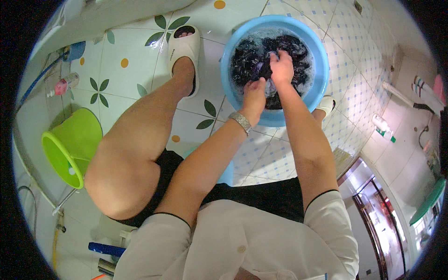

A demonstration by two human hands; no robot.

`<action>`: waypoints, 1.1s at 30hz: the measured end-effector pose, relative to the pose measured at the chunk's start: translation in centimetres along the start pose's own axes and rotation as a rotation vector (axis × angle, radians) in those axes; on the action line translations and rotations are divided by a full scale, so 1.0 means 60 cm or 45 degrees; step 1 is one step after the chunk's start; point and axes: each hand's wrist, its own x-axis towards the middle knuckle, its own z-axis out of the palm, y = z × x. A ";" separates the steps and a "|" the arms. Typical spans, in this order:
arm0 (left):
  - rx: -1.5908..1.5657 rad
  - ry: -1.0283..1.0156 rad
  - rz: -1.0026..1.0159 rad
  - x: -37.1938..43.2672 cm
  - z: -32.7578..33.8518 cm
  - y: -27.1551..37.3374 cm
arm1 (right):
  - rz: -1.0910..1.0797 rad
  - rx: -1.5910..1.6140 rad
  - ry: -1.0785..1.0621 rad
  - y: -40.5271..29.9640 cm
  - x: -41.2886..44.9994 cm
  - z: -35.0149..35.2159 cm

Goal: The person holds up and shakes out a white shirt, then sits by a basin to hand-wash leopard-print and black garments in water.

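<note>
A round light-blue plastic basin (227, 101) stands on the tiled floor before me. Dark wet cloth (245, 57) lies in its soapy water, with foam around the edges. My left hand (254, 94), with a metal-band watch (240, 122) on the wrist, is at the near side of the cloth, fingers curled at it. Farther in, my right hand (282, 68) rests over the middle of the cloth, its fingers bent and partly apart. A paler patch of cloth (270, 87) shows between the hands. Whether either hand grips the cloth is unclear.
My slippered feet (184, 49) flank the basin. At the left are a lime-green bucket (70, 140), a pink-and-clear bottle (64, 85) and a blue hose (42, 75). White bottles (380, 122) stand by the right wall, near a pale pipe (397, 93). A floor drain (357, 6) is at the top right.
</note>
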 end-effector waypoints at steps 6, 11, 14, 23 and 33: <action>-0.348 0.377 -0.156 0.008 -0.019 -0.003 | -0.919 -0.687 -0.336 0.039 -0.071 0.000; -0.546 -0.061 -0.373 0.013 0.011 -0.007 | 0.180 0.273 -0.072 0.080 -0.048 0.008; -0.931 -0.099 -0.391 0.021 -0.033 0.020 | 0.203 0.698 -0.397 -0.016 -0.176 -0.041; -0.736 -0.068 -0.373 -0.003 -0.002 0.055 | -0.524 -0.141 -0.261 -0.027 -0.100 -0.055; -0.163 0.423 0.064 0.030 0.007 -0.026 | -0.874 -0.281 -0.370 0.031 -0.075 -0.012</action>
